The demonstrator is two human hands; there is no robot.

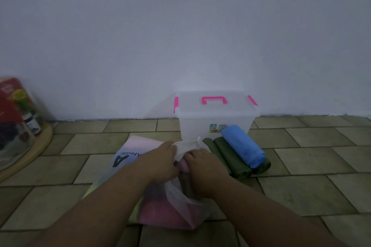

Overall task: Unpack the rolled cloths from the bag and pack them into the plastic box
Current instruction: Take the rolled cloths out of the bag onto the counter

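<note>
A translucent pastel bag point(138, 146) with a dark letter A lies on the tiled floor in front of me. My left hand point(160, 163) grips the bag's white rim and holds its mouth apart. My right hand point(202, 168) reaches into the mouth, fingers closed around something inside; pink and dark rolls point(185, 183) show through the plastic. The clear plastic box point(215, 122) stands against the wall with its lid shut, pink handle and clips. In front of it lie two green rolled cloths point(230, 156) with a blue rolled cloth point(243, 146) resting on them.
A white wall point(180, 36) rises just behind the box. At the far left a round wooden tray point(34, 146) carries a red box and small bottles. Olive floor tiles point(301, 186) stretch to the right.
</note>
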